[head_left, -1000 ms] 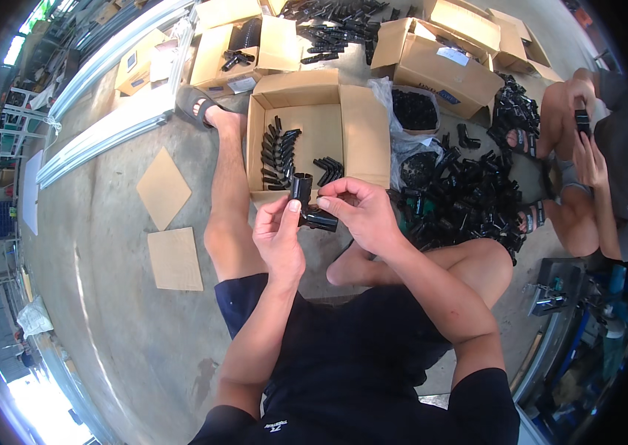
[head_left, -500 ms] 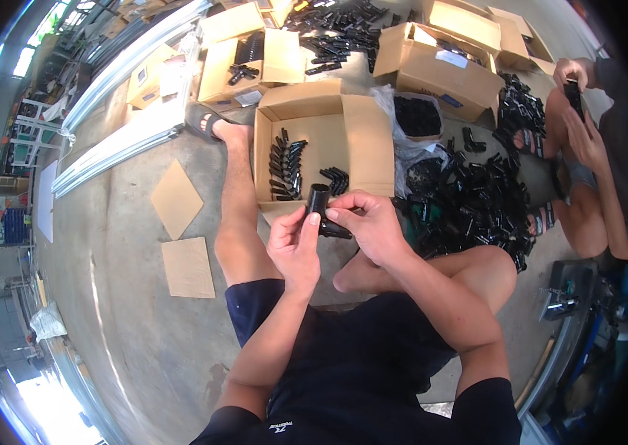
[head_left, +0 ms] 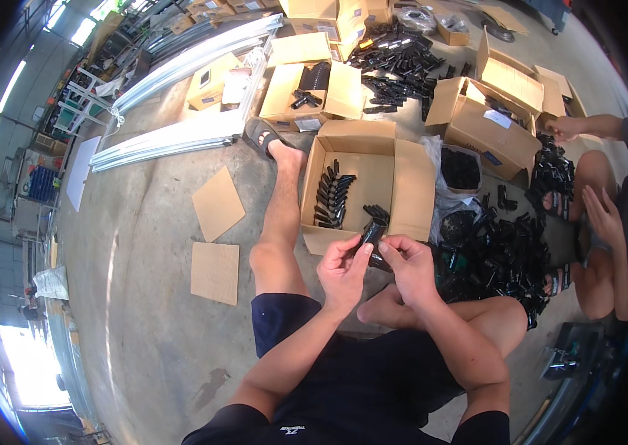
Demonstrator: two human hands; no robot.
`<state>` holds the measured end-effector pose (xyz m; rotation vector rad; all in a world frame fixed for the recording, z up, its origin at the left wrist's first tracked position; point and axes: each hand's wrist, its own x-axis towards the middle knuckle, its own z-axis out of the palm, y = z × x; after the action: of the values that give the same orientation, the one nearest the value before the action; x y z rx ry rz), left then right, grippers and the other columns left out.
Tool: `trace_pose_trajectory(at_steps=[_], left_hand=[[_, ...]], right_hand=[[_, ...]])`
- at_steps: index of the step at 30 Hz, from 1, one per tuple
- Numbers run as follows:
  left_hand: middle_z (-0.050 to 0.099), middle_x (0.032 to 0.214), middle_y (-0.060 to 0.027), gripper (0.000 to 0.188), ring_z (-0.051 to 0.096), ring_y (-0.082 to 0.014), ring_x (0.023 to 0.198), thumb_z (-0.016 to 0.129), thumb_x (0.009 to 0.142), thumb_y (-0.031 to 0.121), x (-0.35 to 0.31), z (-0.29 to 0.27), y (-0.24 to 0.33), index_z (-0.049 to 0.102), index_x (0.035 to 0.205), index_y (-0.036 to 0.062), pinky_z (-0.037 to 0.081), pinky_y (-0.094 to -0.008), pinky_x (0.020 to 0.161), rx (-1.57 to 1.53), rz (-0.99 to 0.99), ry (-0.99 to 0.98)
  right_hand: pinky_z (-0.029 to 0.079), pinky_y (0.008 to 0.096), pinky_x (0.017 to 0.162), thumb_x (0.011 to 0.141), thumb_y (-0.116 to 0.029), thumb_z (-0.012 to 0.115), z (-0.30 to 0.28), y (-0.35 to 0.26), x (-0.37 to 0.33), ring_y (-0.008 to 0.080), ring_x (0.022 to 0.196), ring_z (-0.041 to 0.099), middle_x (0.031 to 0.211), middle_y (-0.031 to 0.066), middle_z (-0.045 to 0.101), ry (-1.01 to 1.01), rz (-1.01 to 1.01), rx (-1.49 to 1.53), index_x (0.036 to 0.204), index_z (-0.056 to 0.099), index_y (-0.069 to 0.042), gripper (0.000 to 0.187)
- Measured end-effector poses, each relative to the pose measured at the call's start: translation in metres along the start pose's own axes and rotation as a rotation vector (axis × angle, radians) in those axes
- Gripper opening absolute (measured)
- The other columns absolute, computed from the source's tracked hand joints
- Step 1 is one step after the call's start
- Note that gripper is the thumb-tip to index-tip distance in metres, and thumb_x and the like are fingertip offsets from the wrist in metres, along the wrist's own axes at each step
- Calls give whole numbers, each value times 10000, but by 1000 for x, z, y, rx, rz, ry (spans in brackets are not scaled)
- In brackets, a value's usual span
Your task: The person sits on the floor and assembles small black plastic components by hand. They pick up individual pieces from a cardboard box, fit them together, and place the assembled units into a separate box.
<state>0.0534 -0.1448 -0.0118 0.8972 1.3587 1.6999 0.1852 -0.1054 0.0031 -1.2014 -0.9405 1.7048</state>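
While the left hand (head_left: 345, 271) is pinching a black pipe piece (head_left: 374, 233) in the head view, the right hand (head_left: 413, 271) is touching it with bent fingers; I cannot tell if it is pinching. The piece is showing near an open box (head_left: 413, 191).

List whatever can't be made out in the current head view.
Head view:
- Lower part of the black fitting: covered by the left hand and right hand.
- Co-worker's head: cut off by the dark right rim.
- Bottom of the heap of black parts: buried under the upper ones.
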Motion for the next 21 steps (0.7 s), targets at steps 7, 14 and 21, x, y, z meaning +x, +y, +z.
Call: trace_pose_trajectory(at_steps=[7,14,21], left_hand=[[716,1019,-52,193,603,-18,812,729,955,3,-4,3,0,656,1130,-38,482,-163,688,32,-18,13],[715,1007,-60,188,612,-37,845,728,958,14,-3,6,4,656,1123,-43,492,-177,727,33,-12,12],[716,1029,-76,200,630,-58,879,727,957,15,-4,10,6,653,1132,-47,509,-192,771,26,-14,8]], right_hand=[[484,225,707,951,-36,712,-2,-1,-3,71,797,612,920,32,680,-20,-267,-175,966,719,46,83],[492,228,712,942,-4,708,-7,-2,1,69,805,612,948,38,688,-30,-315,-219,968,705,41,52],[510,205,743,970,-4,692,-10,-1,-2,61,836,631,968,33,704,-74,-89,87,1045,682,34,84]])
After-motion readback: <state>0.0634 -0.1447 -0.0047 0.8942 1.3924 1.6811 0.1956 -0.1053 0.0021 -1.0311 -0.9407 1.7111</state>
